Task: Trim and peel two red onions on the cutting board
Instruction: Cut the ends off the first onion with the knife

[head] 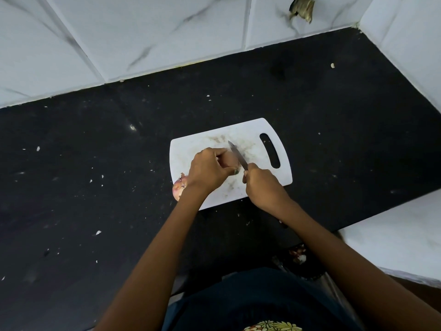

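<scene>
A white cutting board (260, 177) with a handle slot lies on the black counter. My left hand (210, 169) grips a red onion (231, 160) on the board, fingers wrapped over it so only its right side shows. My right hand (261, 185) holds a knife (237, 155) by the handle, with the blade lying against the onion's right end. A second red onion (179, 187), still in its papery skin, sits at the board's near left corner, partly hidden behind my left wrist.
The black counter (95, 163) is speckled with small white scraps. White marble tiles (143, 37) rise behind and at the right. A white ledge (401, 240) juts in at the near right. Below the counter edge lies a dark container (298, 259) holding scraps.
</scene>
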Demonstrator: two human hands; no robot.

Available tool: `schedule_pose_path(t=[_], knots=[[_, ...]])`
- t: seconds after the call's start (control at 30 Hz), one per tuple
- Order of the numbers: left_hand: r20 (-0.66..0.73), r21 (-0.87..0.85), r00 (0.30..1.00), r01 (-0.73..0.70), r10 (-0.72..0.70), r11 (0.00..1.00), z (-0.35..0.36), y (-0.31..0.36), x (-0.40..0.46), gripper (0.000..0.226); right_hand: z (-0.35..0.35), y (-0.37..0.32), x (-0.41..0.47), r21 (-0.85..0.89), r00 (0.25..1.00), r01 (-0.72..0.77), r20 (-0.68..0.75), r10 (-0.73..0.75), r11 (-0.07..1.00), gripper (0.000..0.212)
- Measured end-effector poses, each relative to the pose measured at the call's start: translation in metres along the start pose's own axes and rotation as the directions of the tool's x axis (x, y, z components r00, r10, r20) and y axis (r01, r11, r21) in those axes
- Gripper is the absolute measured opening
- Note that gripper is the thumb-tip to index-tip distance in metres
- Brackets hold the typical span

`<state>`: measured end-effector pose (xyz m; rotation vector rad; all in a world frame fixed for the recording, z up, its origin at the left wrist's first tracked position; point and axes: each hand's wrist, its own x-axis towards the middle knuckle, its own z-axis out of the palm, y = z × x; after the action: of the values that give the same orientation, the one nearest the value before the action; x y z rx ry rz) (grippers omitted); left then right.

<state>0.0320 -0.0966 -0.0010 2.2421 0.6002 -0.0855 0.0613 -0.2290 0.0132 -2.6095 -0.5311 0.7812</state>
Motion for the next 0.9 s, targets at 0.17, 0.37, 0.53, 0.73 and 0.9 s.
schedule_pose_path(t=[0.17,0.37,0.53,0.73,0.9], knots=[[0.000,0.035,1.000,-0.017,0.017,0.999,0.001,0.001,0.001,0.040,-0.004,-0.007,0.006,-0.059,0.999,-0.025,0.023,0.027,0.998,0.021],[-0.007,0.093,1.000,-0.026,0.026,0.995,0.005,-0.001,0.003,0.045,-0.007,-0.015,0.013,-0.079,0.998,-0.041,0.043,0.044,0.996,0.027],[-0.019,0.131,0.999,-0.043,0.046,0.990,0.007,0.000,0.004,0.046,-0.004,-0.011,0.004,-0.110,0.998,-0.049,0.033,0.053,0.993,0.022],[-0.025,0.121,0.998,-0.056,0.059,0.991,0.007,0.000,0.006,0.030,-0.004,-0.019,0.017,-0.144,0.998,-0.052,0.014,0.055,0.988,0.037],[-0.021,0.108,0.999,-0.035,0.038,0.994,0.005,0.004,0.007,0.035,0.002,-0.008,-0.001,-0.156,0.999,-0.029,-0.023,0.026,0.987,0.027]])
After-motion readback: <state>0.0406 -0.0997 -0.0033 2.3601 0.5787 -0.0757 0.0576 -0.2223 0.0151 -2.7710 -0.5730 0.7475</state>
